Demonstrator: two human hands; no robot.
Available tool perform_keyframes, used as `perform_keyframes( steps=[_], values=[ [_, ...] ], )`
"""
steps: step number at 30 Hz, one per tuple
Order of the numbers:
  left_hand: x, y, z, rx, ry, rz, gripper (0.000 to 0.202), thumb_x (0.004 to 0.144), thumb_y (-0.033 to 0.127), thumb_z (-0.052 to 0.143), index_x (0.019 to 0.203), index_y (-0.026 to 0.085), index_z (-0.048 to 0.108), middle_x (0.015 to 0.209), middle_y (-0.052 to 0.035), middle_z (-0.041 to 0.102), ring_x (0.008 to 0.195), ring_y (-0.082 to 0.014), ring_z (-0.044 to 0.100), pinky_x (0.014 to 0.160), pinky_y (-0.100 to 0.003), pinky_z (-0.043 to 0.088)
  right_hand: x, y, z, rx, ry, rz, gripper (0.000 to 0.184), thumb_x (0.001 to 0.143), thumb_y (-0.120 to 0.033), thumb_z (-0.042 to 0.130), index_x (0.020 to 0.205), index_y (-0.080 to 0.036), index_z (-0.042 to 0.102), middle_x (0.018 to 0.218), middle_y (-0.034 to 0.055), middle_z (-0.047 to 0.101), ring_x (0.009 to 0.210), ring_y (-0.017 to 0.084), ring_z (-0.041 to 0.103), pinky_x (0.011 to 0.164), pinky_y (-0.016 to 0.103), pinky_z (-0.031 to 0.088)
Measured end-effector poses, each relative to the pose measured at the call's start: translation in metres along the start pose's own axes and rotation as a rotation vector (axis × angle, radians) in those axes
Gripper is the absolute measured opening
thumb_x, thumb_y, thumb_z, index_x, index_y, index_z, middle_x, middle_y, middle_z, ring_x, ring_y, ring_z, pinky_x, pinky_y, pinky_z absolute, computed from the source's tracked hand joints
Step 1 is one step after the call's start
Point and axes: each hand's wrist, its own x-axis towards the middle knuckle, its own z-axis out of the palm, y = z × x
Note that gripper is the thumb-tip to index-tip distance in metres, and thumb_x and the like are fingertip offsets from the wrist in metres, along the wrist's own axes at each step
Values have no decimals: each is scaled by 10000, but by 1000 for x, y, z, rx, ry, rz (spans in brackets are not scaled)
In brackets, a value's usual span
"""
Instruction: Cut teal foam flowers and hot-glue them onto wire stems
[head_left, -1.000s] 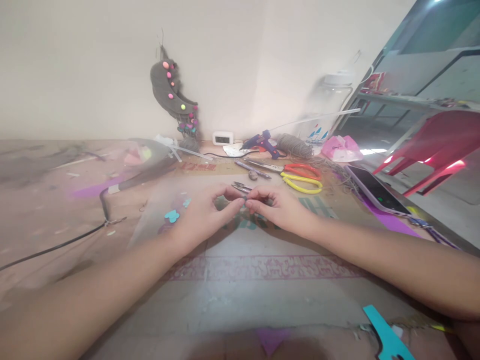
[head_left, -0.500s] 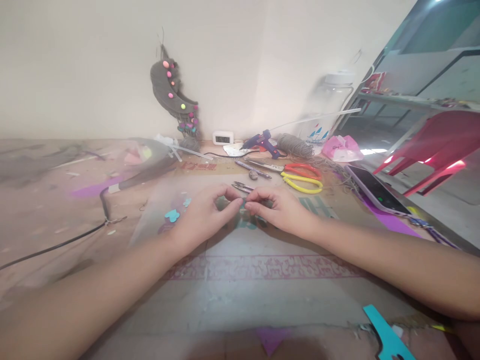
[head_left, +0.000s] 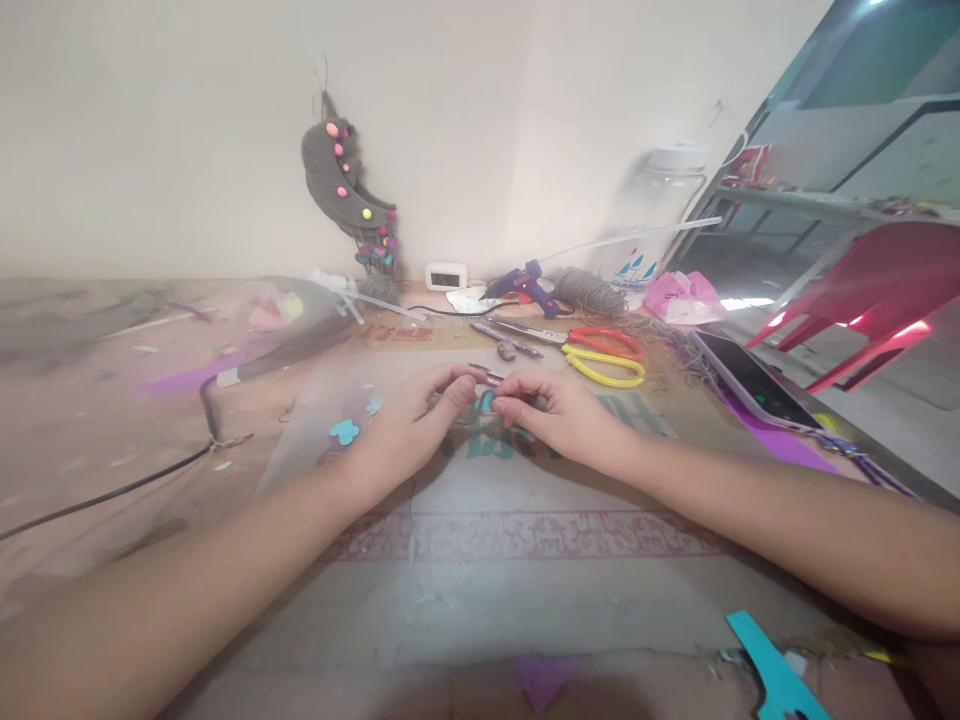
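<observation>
**Left forefinger drawn back from the shared pinch, teal piece now exposed**

Since half a second ago, the left hand has pulled its forefinger back and up, so the two sets of fingertips no longer meet. The right hand has hardly shifted. A small teal piece shows in the gap between them, low over the cardboard sheet, roughly at its middle.

Right thumb and forefinger are closed together on the piece's right edge, with the other fingers curled loosely. The left fingers are curled with the thumb pressed to the forefinger just beside the piece's left edge. Whether they grip anything cannot be told. Both forearms lie across the sheet.

Just behind the fingertips lie small metal snips. Left of the left hand lie teal heart cut-outs, and a black cable runs further left.

Behind the right hand, yellow scissors lie against red scissors. A phone lies to their right.

Along the wall stand:
- a blue glue gun
- a ball of twine
- a small white clock
- a pink bag

A grey crescent ornament with coloured dots leans on the wall. A teal foam offcut lies at the near right edge, and a red chair stands off to the right.
</observation>
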Motion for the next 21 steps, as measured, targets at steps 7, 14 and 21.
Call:
perform_keyframes(
  steps=[7, 14, 21],
  values=[
    [-2, 7, -2, 37, -28, -27, 262, 953, 410, 513, 932, 215, 687, 948, -17, 729, 936, -206, 647, 905, -316, 477, 0, 2, 1, -34, -9, -42, 183, 887, -293, 591, 758, -166, 622, 647, -15, 602, 551, 100, 504, 540, 223, 403],
    [-1, 7, -2, 61, -41, -28, 286, 957, 409, 489, 828, 209, 648, 811, -3, 716, 801, -191, 649, 816, -307, 485, 0, 1, 0, -61, 3, -53, 188, 889, -296, 599, 753, -170, 632, 657, -8, 612, 558, 101, 507, 544, 219, 409],
    [-1, 3, -2, 77, -51, -36, 292, 964, 404, 475, 820, 215, 645, 757, 11, 704, 741, -178, 639, 769, -299, 483, -1, 3, 1, -67, 14, -42, 197, 890, -326, 601, 781, -167, 640, 669, -5, 618, 558, 104, 515, 532, 216, 411]
  ],
)
